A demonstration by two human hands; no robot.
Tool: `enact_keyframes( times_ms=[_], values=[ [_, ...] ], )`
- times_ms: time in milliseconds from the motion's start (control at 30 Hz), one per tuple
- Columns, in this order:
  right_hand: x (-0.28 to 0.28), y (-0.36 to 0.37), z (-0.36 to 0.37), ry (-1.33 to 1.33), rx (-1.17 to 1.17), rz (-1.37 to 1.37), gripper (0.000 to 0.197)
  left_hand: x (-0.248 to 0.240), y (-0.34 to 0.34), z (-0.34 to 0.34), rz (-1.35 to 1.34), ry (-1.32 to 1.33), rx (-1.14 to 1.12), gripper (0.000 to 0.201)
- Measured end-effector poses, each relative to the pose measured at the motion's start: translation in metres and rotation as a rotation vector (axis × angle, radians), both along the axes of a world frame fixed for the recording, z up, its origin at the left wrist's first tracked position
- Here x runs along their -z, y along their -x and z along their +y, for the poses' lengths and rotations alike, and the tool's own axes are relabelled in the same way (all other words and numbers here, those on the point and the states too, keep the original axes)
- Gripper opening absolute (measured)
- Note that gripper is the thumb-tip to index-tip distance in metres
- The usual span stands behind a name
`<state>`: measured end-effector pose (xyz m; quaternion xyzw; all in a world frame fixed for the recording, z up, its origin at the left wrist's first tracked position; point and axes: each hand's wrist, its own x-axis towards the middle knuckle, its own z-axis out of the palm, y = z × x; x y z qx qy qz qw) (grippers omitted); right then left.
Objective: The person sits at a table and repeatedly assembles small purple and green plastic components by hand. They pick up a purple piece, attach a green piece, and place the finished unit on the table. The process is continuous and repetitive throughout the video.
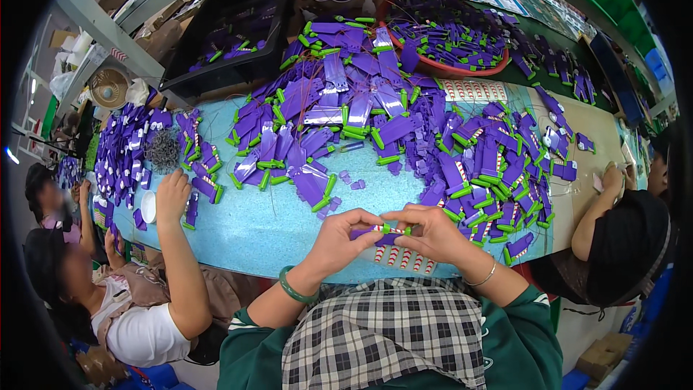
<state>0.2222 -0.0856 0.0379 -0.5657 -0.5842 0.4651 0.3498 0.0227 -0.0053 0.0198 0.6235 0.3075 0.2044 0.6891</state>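
Both my hands meet over the near edge of the blue table (289, 227). Between them is a small purple and green plastic piece (368, 235) with red and white stripes. My left hand (341, 240) pinches its left part. At its right end the fingers of my right hand (433, 235) close on the green and striped part. Just beneath my hands lies a sheet of red-and-white striped stickers (404, 260). Ahead of me spreads a big heap of purple pieces with green ends (346, 94); more striped ones (491, 173) lie to the right.
A black crate (231, 36) and a red basin (440, 65) of purple parts stand at the back. At left, a co-worker's hand (173, 198) is by a white cup (149, 207) and a grey wire tangle (164, 150). Another person (613, 238) sits at right.
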Motion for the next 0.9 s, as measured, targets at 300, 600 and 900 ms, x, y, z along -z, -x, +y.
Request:
enact_keyframes(
  times_ms=[300,600,900],
  values=[
    [0.005,0.01,0.015,-0.265,-0.147,0.142,0.044,-0.001,0.013,0.0,-0.216,0.047,-0.062,0.014],
    [-0.011,0.012,0.06,-0.631,-0.211,-0.635,0.012,-0.037,0.043,0.011,0.164,-0.596,-0.071,0.009],
    [0.029,0.019,0.098,-0.723,-0.287,-1.0,0.013,-0.038,0.092,0.038,-0.519,-0.198,-0.782,0.012]
  ],
)
